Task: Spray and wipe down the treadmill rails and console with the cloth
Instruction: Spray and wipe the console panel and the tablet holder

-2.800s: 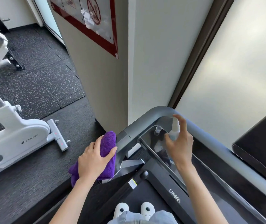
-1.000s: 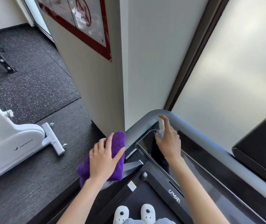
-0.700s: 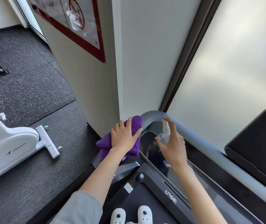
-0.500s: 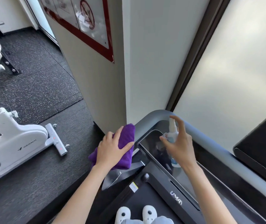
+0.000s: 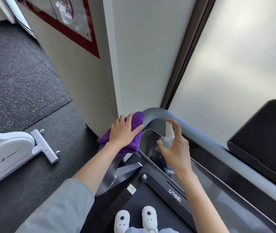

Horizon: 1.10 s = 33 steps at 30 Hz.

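Observation:
My left hand (image 5: pixel 123 133) lies on a purple cloth (image 5: pixel 136 121) and presses it against the left corner bend of the treadmill's grey rail (image 5: pixel 206 140). The fingers are spread over the cloth, thumb at its right side. My right hand (image 5: pixel 175 148) grips a small white spray bottle (image 5: pixel 168 135) above the dark glossy console (image 5: pixel 150 140), index finger on the pump top. The bottle's lower end is hidden behind my palm.
A white wall corner stands just behind the rail's bend, with frosted glass to the right. A white exercise bike (image 5: pixel 13 150) sits on the rubber floor at left. A black padded object (image 5: pixel 265 137) lies beyond the rail at right. My white slippers (image 5: pixel 134 218) stand on the belt.
My left hand slid the purple cloth up the left rail from the side upright to the corner bend. My right hand stayed over the console with the bottle.

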### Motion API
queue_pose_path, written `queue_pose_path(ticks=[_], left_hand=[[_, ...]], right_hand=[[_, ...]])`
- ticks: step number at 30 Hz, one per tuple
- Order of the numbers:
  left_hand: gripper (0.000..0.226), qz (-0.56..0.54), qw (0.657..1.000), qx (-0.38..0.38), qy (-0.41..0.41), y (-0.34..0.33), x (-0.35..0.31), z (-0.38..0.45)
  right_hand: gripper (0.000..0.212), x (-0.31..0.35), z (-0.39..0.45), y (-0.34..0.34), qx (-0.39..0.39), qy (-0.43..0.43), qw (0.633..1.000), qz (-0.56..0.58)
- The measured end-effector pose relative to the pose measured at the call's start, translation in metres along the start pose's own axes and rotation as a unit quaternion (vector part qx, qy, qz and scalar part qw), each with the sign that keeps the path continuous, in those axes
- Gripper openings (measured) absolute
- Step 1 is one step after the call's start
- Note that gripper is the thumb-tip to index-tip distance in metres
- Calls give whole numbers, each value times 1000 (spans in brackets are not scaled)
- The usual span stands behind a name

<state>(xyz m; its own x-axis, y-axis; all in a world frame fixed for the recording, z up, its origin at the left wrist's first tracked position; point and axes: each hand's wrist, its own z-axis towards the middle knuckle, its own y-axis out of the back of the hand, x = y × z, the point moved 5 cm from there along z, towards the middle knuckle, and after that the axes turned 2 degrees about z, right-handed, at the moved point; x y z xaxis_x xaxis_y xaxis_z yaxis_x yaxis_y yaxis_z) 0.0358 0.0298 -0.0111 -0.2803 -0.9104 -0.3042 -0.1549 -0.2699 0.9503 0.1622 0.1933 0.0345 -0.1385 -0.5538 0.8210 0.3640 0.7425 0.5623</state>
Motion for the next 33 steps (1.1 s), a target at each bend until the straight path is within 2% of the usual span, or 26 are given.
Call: queue_pose_path(ticks=[4, 8, 12, 15, 19, 26, 30, 33], left_hand=[[73, 16, 1000, 25, 2, -3, -25, 25], [76, -16, 999, 27, 24, 7, -3, -7], [75, 19, 999, -1, 38, 16, 33, -62], [66, 29, 998, -28, 41, 15, 38, -70], [55, 26, 998, -57, 20, 10, 0, -28], [54, 87, 993, -20, -72, -12, -88, 74], [50, 97, 989, -28, -109, -18, -118, 80], [52, 116, 981, -51, -148, -19, -117, 62]], right_hand=[[72, -20, -13, 26, -41, -43, 998, -6], [71, -23, -14, 34, -51, -62, 997, 13], [72, -22, -9, 31, -47, -66, 996, 38], [73, -22, -4, 29, -50, -62, 996, 49], [72, -22, 0, 33, -58, -62, 995, 56], [72, -25, -9, 61, -102, -51, 993, 41], [71, -27, -17, 75, -127, -55, 990, 39], [72, -25, -19, 74, -127, -50, 990, 38]])
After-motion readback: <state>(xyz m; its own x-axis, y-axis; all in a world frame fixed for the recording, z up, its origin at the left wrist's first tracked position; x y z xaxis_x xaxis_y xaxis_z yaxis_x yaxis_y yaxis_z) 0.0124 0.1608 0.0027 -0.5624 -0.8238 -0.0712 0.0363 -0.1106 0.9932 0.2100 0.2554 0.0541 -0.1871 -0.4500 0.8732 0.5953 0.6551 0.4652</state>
